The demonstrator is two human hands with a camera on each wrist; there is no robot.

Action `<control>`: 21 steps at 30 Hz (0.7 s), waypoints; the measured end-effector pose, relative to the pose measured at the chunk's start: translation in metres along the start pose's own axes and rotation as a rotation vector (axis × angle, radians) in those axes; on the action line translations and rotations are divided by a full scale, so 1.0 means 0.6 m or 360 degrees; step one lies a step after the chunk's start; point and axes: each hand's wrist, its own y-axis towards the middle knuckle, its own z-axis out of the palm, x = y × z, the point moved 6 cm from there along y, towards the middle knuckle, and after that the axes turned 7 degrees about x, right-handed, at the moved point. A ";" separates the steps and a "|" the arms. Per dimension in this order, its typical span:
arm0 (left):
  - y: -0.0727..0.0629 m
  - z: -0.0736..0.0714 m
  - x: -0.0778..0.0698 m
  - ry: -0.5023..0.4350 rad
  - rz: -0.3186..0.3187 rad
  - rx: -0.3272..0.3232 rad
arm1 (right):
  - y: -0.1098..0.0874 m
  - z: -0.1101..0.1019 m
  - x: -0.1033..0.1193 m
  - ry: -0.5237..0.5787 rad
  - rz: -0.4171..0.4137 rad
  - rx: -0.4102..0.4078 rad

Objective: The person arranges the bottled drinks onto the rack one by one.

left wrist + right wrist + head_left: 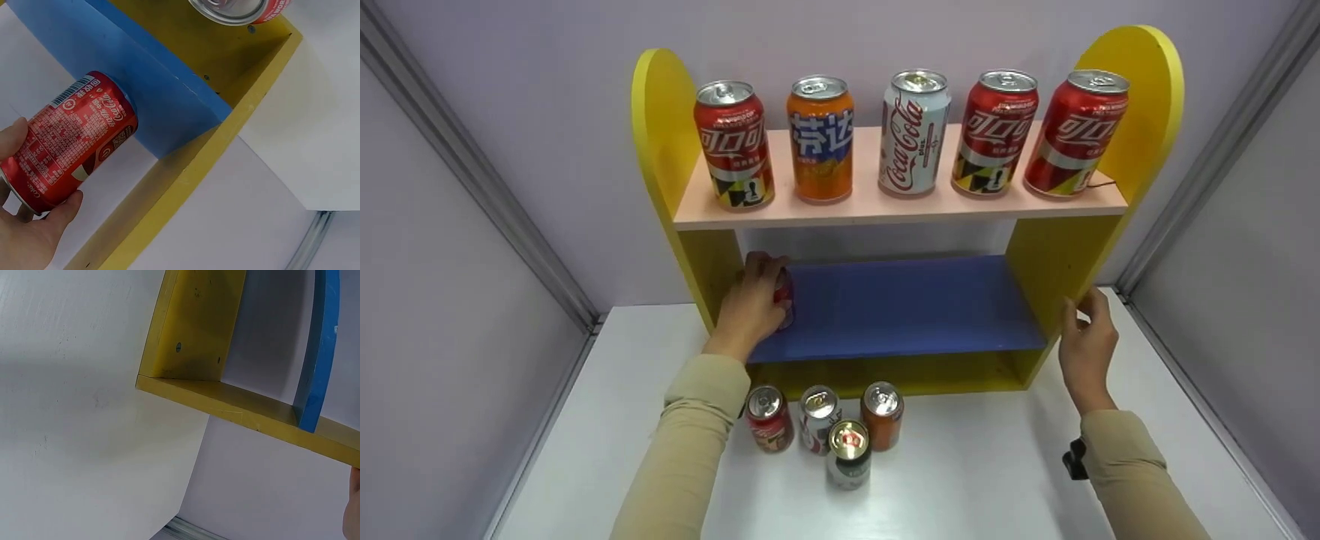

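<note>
My left hand (748, 307) grips a red Coca-Cola can (76, 138) at the left end of the blue shelf (907, 307). In the left wrist view, thumb and fingers wrap the can's top end, and its base is at the shelf surface. From the head view most of that can is hidden behind the hand. My right hand (1089, 345) is at the outer side of the yellow right panel (1054, 262), its loosely bent fingers right by the panel's edge. Just the edge of this hand (352, 506) shows in the right wrist view.
On the pink top shelf (866, 210) stand several cans, among them an orange Fanta can (821, 142) and a white Coca-Cola can (915, 135). In front of the rack, a red can (770, 424), a silver-white can (815, 427), an orange can (883, 420) and a green-white can (849, 461) stand on the white table (960, 480).
</note>
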 end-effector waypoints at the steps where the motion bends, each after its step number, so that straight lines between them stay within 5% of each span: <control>1: 0.000 0.001 0.001 0.0000 0.0007 -0.0004 | 0.000 0.000 0.000 0.0004 -0.0004 0.0001; 21: 0.003 0.011 0.013 -0.0071 0.0085 -0.0060 | -0.002 0.002 -0.001 -0.0020 -0.0002 -0.0007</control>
